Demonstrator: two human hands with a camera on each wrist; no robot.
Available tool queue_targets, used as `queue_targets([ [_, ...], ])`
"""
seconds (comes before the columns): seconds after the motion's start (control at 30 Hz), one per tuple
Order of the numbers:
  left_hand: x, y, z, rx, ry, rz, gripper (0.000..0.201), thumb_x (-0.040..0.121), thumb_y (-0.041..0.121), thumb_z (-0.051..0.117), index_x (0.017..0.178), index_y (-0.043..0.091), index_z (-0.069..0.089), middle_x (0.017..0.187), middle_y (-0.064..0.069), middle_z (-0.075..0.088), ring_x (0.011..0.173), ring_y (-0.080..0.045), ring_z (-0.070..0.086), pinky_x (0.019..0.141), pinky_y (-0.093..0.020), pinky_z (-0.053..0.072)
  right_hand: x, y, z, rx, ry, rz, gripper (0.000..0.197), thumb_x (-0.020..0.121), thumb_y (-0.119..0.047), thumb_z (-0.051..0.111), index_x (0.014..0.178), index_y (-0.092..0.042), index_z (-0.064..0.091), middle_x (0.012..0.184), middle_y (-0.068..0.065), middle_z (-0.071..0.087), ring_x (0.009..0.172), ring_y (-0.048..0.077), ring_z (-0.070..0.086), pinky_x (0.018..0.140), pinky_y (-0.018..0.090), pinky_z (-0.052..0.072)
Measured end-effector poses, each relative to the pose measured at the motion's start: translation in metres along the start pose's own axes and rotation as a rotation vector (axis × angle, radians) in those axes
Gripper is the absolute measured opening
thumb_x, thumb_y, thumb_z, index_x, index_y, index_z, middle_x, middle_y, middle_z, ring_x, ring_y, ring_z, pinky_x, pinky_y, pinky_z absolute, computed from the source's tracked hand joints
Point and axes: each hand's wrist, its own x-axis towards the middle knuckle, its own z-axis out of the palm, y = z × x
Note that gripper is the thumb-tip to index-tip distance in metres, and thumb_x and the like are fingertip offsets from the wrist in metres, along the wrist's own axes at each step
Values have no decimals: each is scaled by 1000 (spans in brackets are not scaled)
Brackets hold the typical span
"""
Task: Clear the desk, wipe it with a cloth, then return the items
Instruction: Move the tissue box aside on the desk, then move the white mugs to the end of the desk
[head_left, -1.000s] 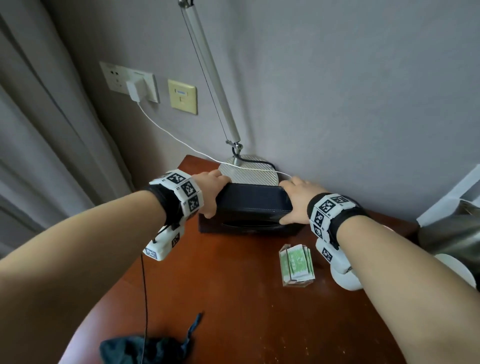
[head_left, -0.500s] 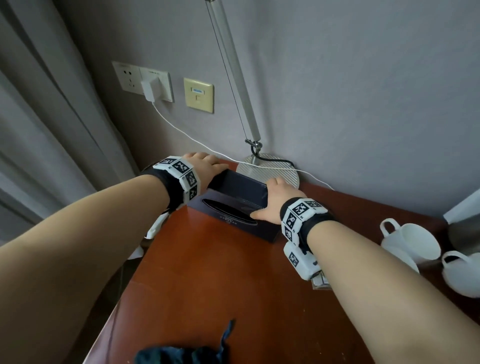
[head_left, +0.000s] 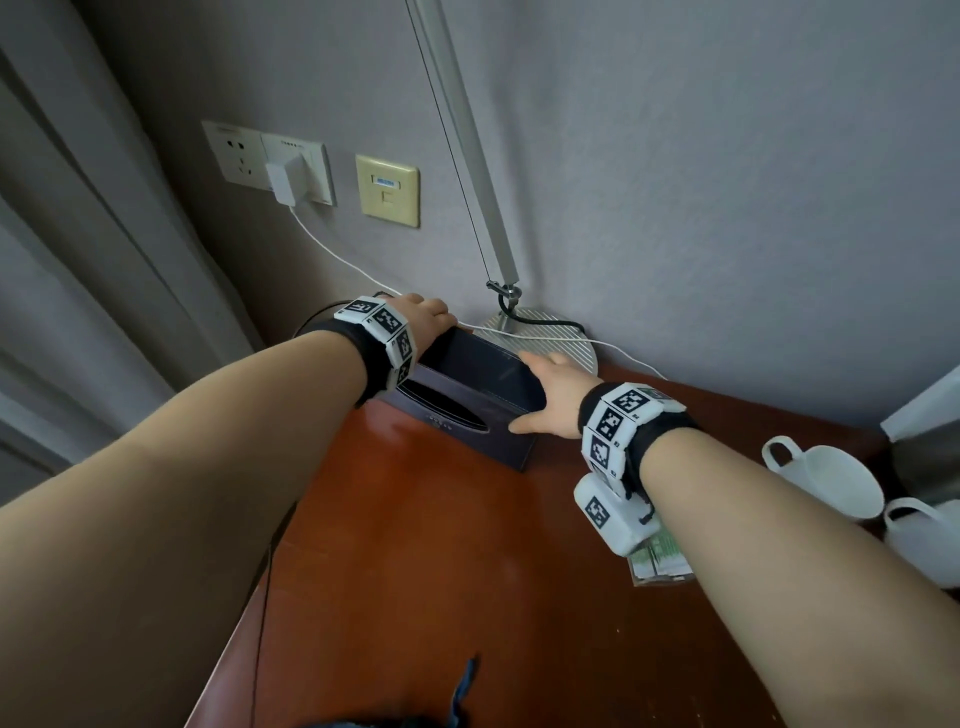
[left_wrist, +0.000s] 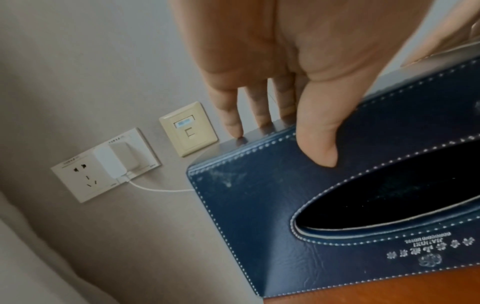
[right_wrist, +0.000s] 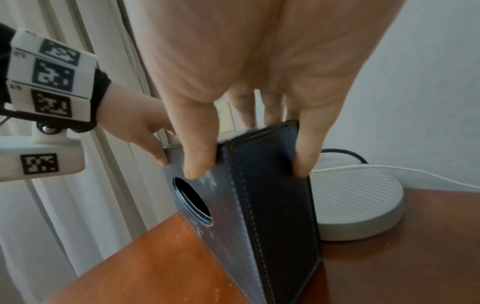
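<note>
Tissue box: the dark blue stitched leather tissue box (head_left: 470, 400) sits at the back left corner of the desk (head_left: 441, 571), tilted, its oval-slot face turned toward me and its lower edge on the wood. The slot interior looks dark.
Left hand: my left hand (head_left: 423, 319) grips the left end of the tissue box from above, thumb (left_wrist: 318, 131) pressed on the slot face, fingers (left_wrist: 230, 115) wrapped over the back edge. Clamped on the box.
Right hand: my right hand (head_left: 553, 397) grips the right end of the tissue box, thumb (right_wrist: 198, 152) on the slot face, one finger (right_wrist: 307, 148) down the far side of the end panel. Clamped on the box.
Arms: both forearms reach forward and converge on the tissue box, wrists level, each carrying a marker band.
Lamp base: the round ribbed lamp base (head_left: 569, 345) stands just behind and right of the tissue box; its pole rises along the wall.
Cable: a white charger cable (head_left: 332, 254) runs from the wall socket behind the tissue box and across the lamp base.
Cups: two white cups (head_left: 826, 483) stand well right of the tissue box.
Packets: green-printed packets (head_left: 660, 561) lie right of and nearer me than the tissue box, partly hidden under my right wrist.
Cloth: a dark cloth (head_left: 462, 699) lies at the near edge of the desk, well apart from the tissue box.
</note>
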Motion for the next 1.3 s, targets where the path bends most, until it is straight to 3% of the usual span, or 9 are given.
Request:
queue_targets([
  [0.2, 10, -7, 0, 2, 11, 5, 87, 80, 17, 69, 149, 22, 15, 154, 2, 17, 140, -24, 24, 108, -44, 37, 11, -5, 0, 4, 26, 26, 94, 81, -40, 68, 150, -21, 7, 154, 9, 17, 135, 28, 36, 105, 39, 41],
  [0.43, 6, 0, 4, -20, 48, -18, 85, 83, 15, 65, 150, 20, 14, 153, 0, 19, 140, -24, 25, 109, -40, 35, 10, -8, 5, 3, 53, 27, 93, 82, -38, 68, 150, -21, 6, 155, 9, 14, 139, 29, 28, 108, 41, 37],
  [0.57, -7, 7, 2, -140, 54, -45, 92, 80, 11, 68, 151, 21, 10, 155, -1, 13, 143, -25, 18, 111, -36, 30, -8, 0, 0, 19, 62, 8, 97, 81, -39, 68, 150, -25, 1, 155, 7, 12, 141, 29, 21, 112, 41, 30],
  [0.67, -21, 24, -11, -267, 120, -52, 83, 86, 9, 59, 151, 22, 9, 156, -2, 10, 145, -25, 15, 114, -37, 25, -35, 22, -14, 13, 104, 34, 94, 82, -44, 64, 150, -27, 1, 157, 4, 9, 144, 28, 14, 114, 40, 22],
  [0.8, -35, 66, -39, -380, 202, -4, 76, 91, 21, 57, 152, 20, 11, 156, -4, 13, 143, -26, 21, 113, -31, 24, -77, 67, -30, 15, 182, 83, 86, 86, -41, 60, 150, -25, 5, 154, 6, 16, 142, 28, 18, 113, 37, 23],
  [0.93, -44, 126, -67, -456, 250, 120, 72, 91, 24, 56, 150, 23, 16, 155, -4, 16, 140, -29, 25, 112, -36, 27, -123, 128, -33, 27, 206, 207, 84, 87, -42, 60, 150, -25, 7, 154, 8, 17, 142, 30, 18, 114, 37, 22],
  [1.1, -51, 217, -101, -421, 224, 279, 73, 91, 30, 57, 150, 24, 15, 155, -3, 15, 141, -26, 25, 113, -36, 28, -179, 209, -28, 32, 188, 328, 84, 86, -42, 60, 150, -26, 8, 155, 8, 15, 142, 30, 18, 114, 38, 21],
  [1.3, -46, 325, -118, -395, 152, 286, 76, 87, 41, 60, 150, 24, 20, 151, -4, 26, 137, -26, 32, 109, -37, 32, -233, 300, -14, 39, 140, 395, 83, 87, -40, 60, 150, -27, 8, 155, 6, 16, 142, 28, 17, 114, 37, 20],
])
